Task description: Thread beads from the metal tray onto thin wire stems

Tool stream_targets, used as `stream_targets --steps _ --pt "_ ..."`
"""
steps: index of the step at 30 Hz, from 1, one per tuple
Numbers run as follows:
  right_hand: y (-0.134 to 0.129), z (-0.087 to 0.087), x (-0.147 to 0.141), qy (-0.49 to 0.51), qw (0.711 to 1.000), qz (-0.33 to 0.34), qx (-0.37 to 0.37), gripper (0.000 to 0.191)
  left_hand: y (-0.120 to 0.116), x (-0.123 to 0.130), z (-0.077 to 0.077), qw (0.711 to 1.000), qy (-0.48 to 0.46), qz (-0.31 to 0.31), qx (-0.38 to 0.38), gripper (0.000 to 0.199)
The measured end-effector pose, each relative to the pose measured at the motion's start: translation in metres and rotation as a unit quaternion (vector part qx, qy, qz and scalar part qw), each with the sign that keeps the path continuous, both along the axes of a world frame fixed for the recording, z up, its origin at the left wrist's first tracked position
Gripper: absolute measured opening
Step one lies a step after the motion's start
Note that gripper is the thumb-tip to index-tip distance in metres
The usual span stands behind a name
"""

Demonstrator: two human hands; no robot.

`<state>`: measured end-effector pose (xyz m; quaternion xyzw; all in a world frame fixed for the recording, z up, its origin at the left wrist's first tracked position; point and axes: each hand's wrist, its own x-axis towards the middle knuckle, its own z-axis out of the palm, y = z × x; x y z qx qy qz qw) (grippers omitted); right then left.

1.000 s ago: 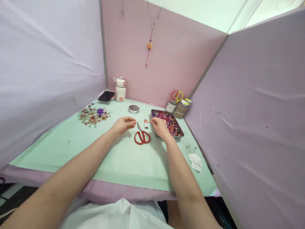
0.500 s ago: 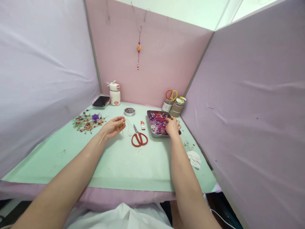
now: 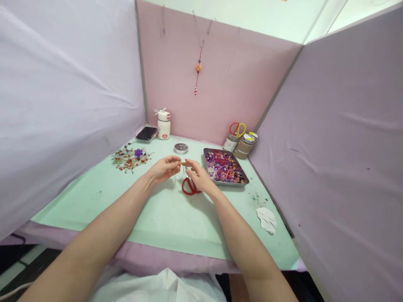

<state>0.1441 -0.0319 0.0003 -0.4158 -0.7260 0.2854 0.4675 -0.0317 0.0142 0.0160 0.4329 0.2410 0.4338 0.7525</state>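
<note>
Above the middle of the table, my left hand [image 3: 165, 169] pinches a thin cord [image 3: 175, 179], whose loose ends hang below the fingers. My right hand [image 3: 199, 176] is just beside it, thumb and forefinger close to the left fingertips. Whatever lies between the right fingers is too small to make out. Under my right hand lie red-handled scissors [image 3: 187, 187], partly covered by it. To the right of that hand stands a metal tray [image 3: 231, 184] holding many mixed purple, red and orange beads [image 3: 223, 167].
A pile of beaded strands [image 3: 129, 160] lies at left. Behind are a phone [image 3: 147, 133], a white bottle [image 3: 163, 128], a round dish [image 3: 181, 148], a jar with scissors [image 3: 231, 143] and a lidded jar [image 3: 245, 147]. A white cloth [image 3: 267, 220] lies front right. A beaded pendant [image 3: 198, 68] hangs behind.
My right hand has left the bead tray and moved left to meet my left hand. The left hand keeps its pinch on the cord. The view has shifted slightly.
</note>
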Motion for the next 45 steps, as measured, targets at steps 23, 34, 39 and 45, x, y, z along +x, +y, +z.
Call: stream_targets --steps 23,34,39,45 --pt "0.008 0.018 0.049 0.107 0.976 -0.188 -0.035 0.026 0.019 -0.016 0.001 0.994 0.012 0.107 -0.028 0.020" --pt "0.000 0.021 0.046 0.311 0.908 0.024 -0.279 0.024 0.026 -0.020 0.005 0.974 -0.091 0.203 -0.036 0.013" --pt "-0.003 0.023 0.045 0.332 0.896 0.040 -0.292 0.022 0.027 -0.021 0.005 0.969 -0.082 0.230 -0.036 0.014" --pt "-0.003 0.023 0.043 0.344 0.888 0.037 -0.302 0.013 0.030 -0.022 0.005 0.967 -0.060 0.246 -0.028 0.016"
